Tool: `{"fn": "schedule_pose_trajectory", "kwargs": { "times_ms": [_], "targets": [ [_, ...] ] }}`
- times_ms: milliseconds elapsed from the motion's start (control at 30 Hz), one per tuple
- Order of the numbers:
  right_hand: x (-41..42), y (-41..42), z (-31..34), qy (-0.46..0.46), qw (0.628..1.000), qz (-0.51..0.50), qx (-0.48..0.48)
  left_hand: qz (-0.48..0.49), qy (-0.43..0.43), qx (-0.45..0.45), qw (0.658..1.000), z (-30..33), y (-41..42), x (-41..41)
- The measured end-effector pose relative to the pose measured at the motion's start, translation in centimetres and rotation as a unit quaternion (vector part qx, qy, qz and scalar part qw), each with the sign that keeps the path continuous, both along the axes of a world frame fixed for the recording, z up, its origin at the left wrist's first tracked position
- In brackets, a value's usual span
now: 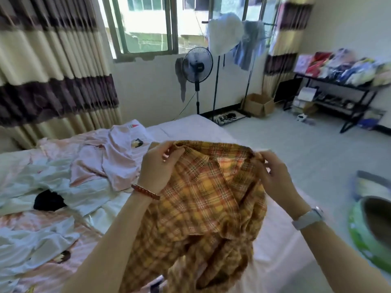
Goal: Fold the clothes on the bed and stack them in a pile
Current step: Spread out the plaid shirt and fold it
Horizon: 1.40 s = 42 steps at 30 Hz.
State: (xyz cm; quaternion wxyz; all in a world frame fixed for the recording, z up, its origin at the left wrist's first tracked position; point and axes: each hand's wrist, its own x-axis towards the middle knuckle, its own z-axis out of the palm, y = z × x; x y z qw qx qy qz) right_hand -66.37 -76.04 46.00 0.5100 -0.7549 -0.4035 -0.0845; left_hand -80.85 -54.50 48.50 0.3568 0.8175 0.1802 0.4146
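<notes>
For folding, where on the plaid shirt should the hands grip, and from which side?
At the top edge by the collar, one hand per shoulder, coming from the wearer's side. The left hand and right hand already pinch the plaid shirt there, so the body hangs below them, though still bunched, over the bed.

Shirt point(211, 197): yellow-orange plaid with brown and red lines. Garment point(114, 161) on the bed: pale pink. Bedding point(42, 187): pink and pale mint, with a black patch. Curtains point(48, 66): cream with dark purple-brown bands. Bracelet point(145, 192): reddish-brown. Watch strap point(307, 218): white. Fan point(197, 65): black.
</notes>
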Motion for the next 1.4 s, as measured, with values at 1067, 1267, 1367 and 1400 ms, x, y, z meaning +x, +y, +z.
{"fn": "schedule_pose_trajectory", "kwargs": {
  "times_ms": [1067,1267,1367,1400],
  "targets": [
    [-0.3,-10.2,10.2,0.116,0.975,0.178,0.064,-0.221,-0.011,-0.159,0.962,7.9,-9.3,-2.1],
    [-1.8,-4.1,7.3,0.144,0.953,0.265,0.026,-0.119,0.008,-0.167,0.979,5.6,-6.5,-8.7],
    [-2.5,-0.8,5.5,0.136,0.961,0.237,0.039,-0.046,0.012,-0.141,0.989,4.0,-5.0,-9.8],
    [-2.6,0.7,4.6,0.131,0.964,0.227,0.037,-0.002,0.019,-0.116,0.993,3.2,-4.2,-9.8]
  ]
}}
